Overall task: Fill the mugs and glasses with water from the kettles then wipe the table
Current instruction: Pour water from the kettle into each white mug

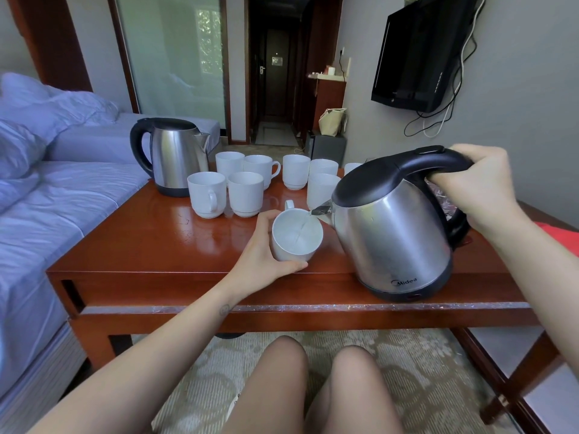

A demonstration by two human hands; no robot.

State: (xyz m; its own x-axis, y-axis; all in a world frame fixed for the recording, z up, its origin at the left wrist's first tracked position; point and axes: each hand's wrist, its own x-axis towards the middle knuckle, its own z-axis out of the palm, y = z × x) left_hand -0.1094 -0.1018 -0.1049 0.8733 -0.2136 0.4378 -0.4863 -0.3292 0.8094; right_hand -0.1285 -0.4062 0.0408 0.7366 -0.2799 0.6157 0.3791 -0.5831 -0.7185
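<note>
"Midea" brand on lower front of the near steel kettle [394, 239]

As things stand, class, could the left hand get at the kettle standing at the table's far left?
Probably: the left hand need only release the mug; open tabletop lies between it and the far kettle.

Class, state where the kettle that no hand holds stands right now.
In the head view the idle kettle stands upright at the far left corner of the table, beside the bed, just behind the leftmost mug.
</note>
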